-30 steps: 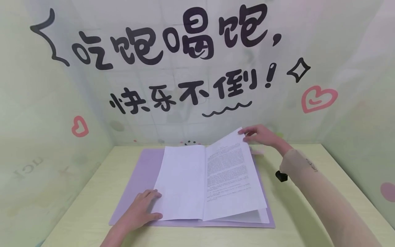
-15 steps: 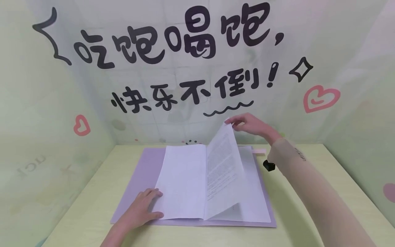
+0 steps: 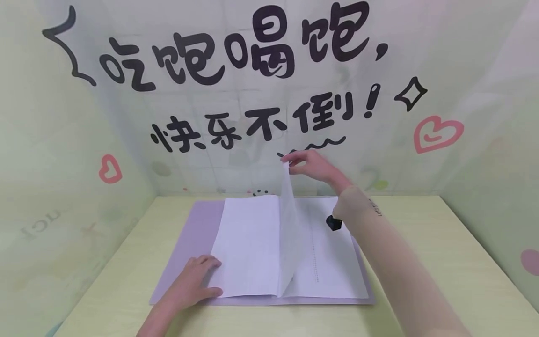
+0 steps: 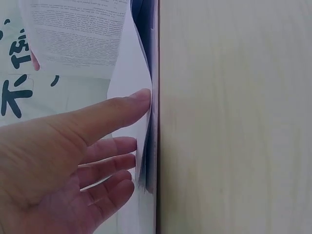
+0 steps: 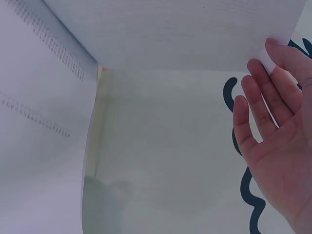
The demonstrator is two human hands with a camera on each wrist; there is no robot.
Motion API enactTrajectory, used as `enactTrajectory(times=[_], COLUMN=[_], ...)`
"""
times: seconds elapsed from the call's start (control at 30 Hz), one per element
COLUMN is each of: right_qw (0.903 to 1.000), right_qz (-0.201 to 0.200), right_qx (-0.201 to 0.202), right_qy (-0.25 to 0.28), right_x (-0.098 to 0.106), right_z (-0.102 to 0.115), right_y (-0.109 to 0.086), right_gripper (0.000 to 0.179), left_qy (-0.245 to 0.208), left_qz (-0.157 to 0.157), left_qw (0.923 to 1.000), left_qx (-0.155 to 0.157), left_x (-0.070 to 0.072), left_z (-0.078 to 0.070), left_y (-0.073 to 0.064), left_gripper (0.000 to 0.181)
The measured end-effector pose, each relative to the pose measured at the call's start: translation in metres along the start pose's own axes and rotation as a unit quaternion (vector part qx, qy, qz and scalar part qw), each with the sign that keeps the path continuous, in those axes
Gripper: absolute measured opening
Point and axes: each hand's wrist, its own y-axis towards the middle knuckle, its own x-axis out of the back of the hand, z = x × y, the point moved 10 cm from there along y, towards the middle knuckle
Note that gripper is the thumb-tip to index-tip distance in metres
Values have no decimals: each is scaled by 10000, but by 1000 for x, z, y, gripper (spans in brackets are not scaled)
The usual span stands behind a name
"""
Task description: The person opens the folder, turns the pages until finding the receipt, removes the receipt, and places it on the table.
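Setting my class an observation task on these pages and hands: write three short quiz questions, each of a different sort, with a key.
1. What pinches the raised page near its top? A) nothing B) a clip C) a hand
2. True or false: the left hand touches the left page.
3. Fill in: the cover beneath the pages is ____.

Key: 1. C, the right hand; 2. true; 3. purple.
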Motion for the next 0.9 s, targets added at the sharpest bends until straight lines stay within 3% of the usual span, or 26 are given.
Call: enactTrajectory(times=[0.27, 0.53, 0.77, 0.9], right_qw=[9983, 9928, 9913, 9933], right_qz=[-181, -289, -30, 55], right_qx=[112, 378, 389, 381], right_qy=[543, 1095, 1260, 1087], right_x=[-28, -65, -107, -128], right_z=[16, 27, 30, 28], right_y=[14, 25, 27, 29], right_gripper=[41, 51, 69, 75], left_qy=[-102, -123, -214, -391], left_qz=[77, -36, -44, -57], left_qw=[9999, 9999, 9996, 9989], left_qx=[104, 38, -170, -250], left_x=[1, 4, 6, 5], left_z=[1, 3, 4, 8], left_y=[-1, -2, -3, -3], left_gripper=[61, 61, 64, 67])
